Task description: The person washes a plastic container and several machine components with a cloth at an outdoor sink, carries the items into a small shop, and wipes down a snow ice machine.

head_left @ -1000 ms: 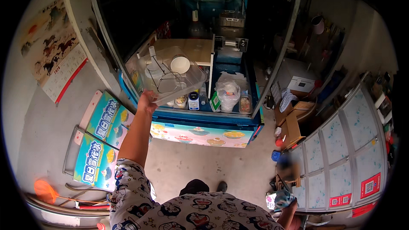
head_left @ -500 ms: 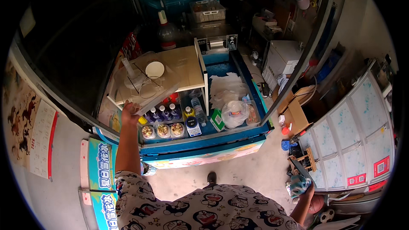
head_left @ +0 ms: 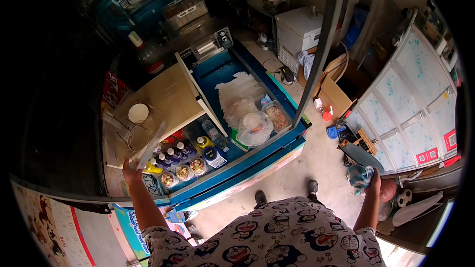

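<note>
My left hand [head_left: 130, 169], at the near left corner of the stall counter, is closed on the near edge of a clear plastic box [head_left: 154, 141]. A round white-topped tub [head_left: 138, 113] and a thin wire ring [head_left: 139, 136] show in or behind the clear plastic; I cannot tell which. Beside this hand stand several dark bottles with white caps [head_left: 172, 153] and several clear cups of mixed dry bits [head_left: 184, 172]. Out to the right, away from the counter, my right hand [head_left: 374, 184] is wrapped round a crumpled blue-and-white cloth [head_left: 359, 177].
A wooden board [head_left: 170, 96] covers the counter's left part. Its blue well [head_left: 220, 71] holds plastic bags [head_left: 255, 128] and a clear tub [head_left: 277, 116]. A dark frame post [head_left: 324, 39] rises at the right. On the floor are an open cardboard box [head_left: 336, 94] and a basketball [head_left: 388, 189].
My view has turned to the right, so the counter now sits slanted and further left. The right hand with the cloth shows higher and more fully. My left hand stays at the clear box.
</note>
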Available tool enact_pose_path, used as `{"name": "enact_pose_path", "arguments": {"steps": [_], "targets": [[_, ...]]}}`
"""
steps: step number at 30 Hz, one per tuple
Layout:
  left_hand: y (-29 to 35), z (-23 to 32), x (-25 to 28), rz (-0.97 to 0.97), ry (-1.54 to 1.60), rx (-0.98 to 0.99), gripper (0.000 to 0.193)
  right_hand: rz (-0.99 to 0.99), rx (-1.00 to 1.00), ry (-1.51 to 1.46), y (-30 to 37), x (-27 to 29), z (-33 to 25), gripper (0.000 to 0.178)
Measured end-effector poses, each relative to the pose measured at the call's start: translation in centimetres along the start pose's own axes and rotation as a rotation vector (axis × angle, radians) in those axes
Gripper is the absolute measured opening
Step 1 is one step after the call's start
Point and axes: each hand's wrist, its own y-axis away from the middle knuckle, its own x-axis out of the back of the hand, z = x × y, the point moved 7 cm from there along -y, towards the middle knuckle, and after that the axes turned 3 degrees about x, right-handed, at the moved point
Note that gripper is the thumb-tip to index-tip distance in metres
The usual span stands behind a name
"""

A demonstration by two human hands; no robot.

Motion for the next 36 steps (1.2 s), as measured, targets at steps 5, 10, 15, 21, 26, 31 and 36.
{"name": "enact_pose_path", "arguments": {"steps": [5,10,15,21,26,31,36], "targets": [[7.6,-1.5,-3.0,0.366,0.055,-0.235,0.085,0.065,-0.053,0.111,-4.5,-2.3,-2.8,0.023],[16.2,-10.8,-0.6,0.455,-0.141,-0.422,0.064,-0.2,-0.125,0.164,-12.9,-6.6,-5.1,0.017],[34.6,-43.7,-18.4,0.099,-0.121,0.544,0.06,-0.391,-0.292,0.264,-19.3,-12.2,-9.7,0.021],[47.0,-59.5,-44.9,-0.315,-0.081,1.074,0.065,-0.65,-0.346,0.368,-26.1,-21.5,-12.8,0.026],[42.2,-64.0,-54.0,-0.268,-0.072,0.968,0.029,-0.778,-0.354,0.449,-31.1,-28.4,-11.2,0.03],[34.6,-64.6,-59.2,-0.306,0.03,0.707,0.029,-0.747,-0.229,0.526,-39.7,-33.3,-8.9,0.036],[30.2,-59.4,-60.8,-0.226,-0.218,0.394,0.039,-0.875,-0.606,0.256,-39.0,-44.4,-10.6,0.034]]}}
